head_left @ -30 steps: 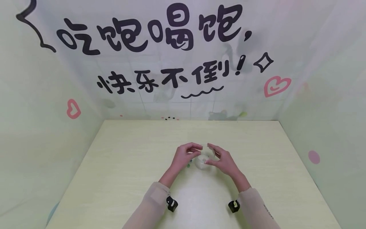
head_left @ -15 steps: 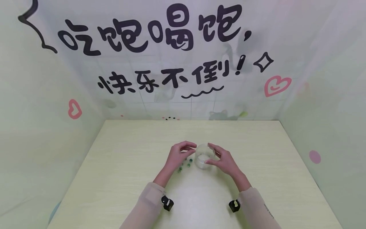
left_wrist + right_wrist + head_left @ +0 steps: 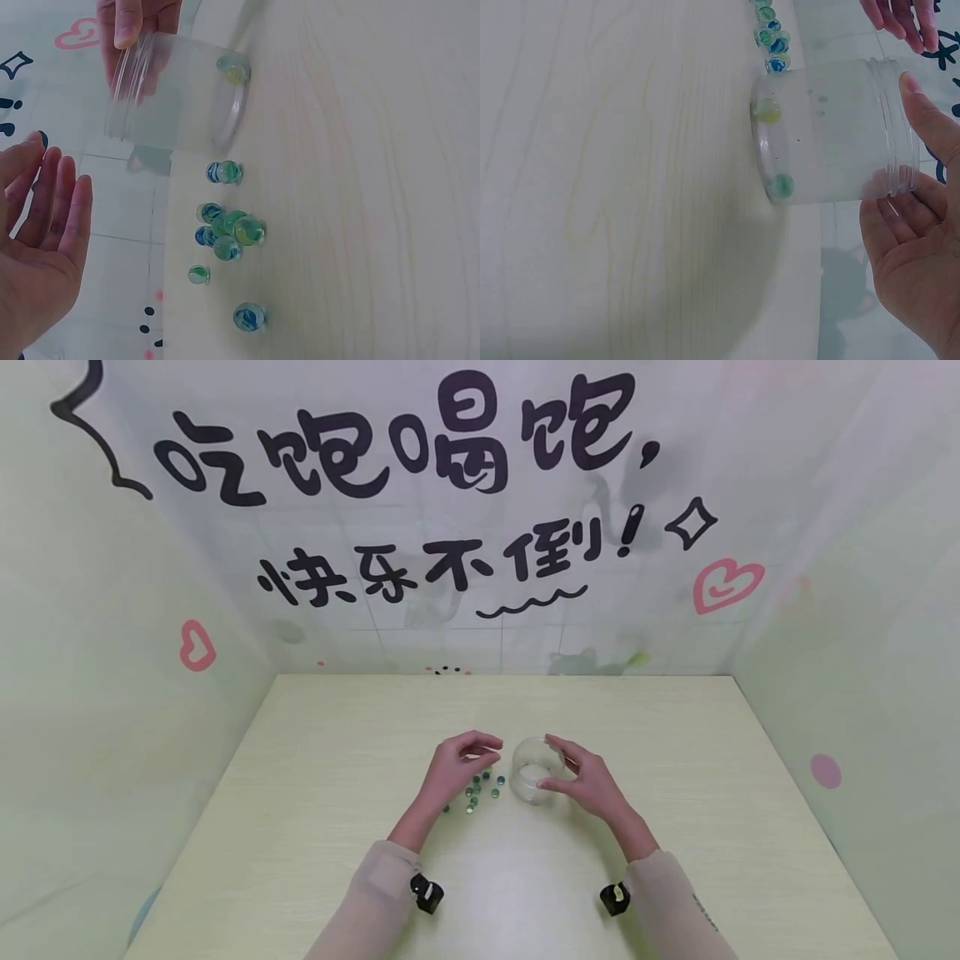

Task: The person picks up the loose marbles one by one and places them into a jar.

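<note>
A clear jar with a threaded rim stands upright on the table. My right hand holds it near the rim, thumb on the near side and fingers behind. A yellowish marble and a green marble lie at the jar's bottom in the right wrist view. To the jar's left, several blue and green glass marbles are scattered on the tabletop. My left hand hovers above these marbles with loosely bent fingers and nothing between them. From the head, it hides part of the group.
The pale wooden table meets a printed backdrop at its far edge, with curtain-like sides left and right. A black wrist camera hangs at the left sleeve and another black camera at the right sleeve.
My left hand has moved left, away from the jar's rim, and more of the marbles on the table have come into view. The right hand and the jar have stayed in place.
</note>
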`<state>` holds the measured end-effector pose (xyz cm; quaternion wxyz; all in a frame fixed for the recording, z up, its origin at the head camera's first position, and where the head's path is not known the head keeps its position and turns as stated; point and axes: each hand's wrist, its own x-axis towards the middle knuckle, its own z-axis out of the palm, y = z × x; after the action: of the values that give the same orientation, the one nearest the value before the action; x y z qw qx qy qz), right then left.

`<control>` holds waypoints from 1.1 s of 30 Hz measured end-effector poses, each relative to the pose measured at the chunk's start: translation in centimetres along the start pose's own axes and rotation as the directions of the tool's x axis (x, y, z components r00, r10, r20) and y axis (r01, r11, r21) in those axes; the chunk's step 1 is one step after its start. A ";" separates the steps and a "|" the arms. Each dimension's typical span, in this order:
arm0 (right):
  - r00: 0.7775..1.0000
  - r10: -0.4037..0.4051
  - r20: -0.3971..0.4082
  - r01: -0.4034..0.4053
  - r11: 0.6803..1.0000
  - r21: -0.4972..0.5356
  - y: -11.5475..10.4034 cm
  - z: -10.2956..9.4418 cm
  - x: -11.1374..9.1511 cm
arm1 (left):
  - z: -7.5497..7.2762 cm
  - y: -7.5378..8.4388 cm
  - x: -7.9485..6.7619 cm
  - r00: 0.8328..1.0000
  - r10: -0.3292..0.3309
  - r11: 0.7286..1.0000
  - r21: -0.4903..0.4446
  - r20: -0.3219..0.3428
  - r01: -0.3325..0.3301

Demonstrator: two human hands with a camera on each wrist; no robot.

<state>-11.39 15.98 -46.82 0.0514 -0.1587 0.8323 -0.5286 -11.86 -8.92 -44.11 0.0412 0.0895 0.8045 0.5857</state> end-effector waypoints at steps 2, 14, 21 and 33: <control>1.000 -0.005 0.000 0.005 1.000 0.000 0.0 0.0 0.0 | -0.2 -0.1 -0.1 1.000 0.003 1.000 -0.012 -0.001 -0.003; 1.000 -0.003 0.001 0.003 1.000 -0.006 -0.2 0.0 -0.1 | -1.0 -0.8 -0.6 0.999 -0.039 0.999 -0.009 0.007 0.039; 1.000 -0.002 0.003 0.003 1.000 -0.014 -0.2 0.0 -0.1 | -1.3 -1.1 -0.9 0.999 -0.053 0.998 -0.014 -0.001 0.053; 1.000 0.009 0.002 -0.009 1.000 -0.015 0.0 0.0 -0.1 | -1.6 -0.6 -1.8 0.995 -0.100 0.995 0.013 -0.015 0.100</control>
<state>-11.34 15.97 -46.88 0.0536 -0.1559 0.8370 -0.5218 -10.43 -10.93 -44.30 0.0641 0.0451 0.8123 0.5780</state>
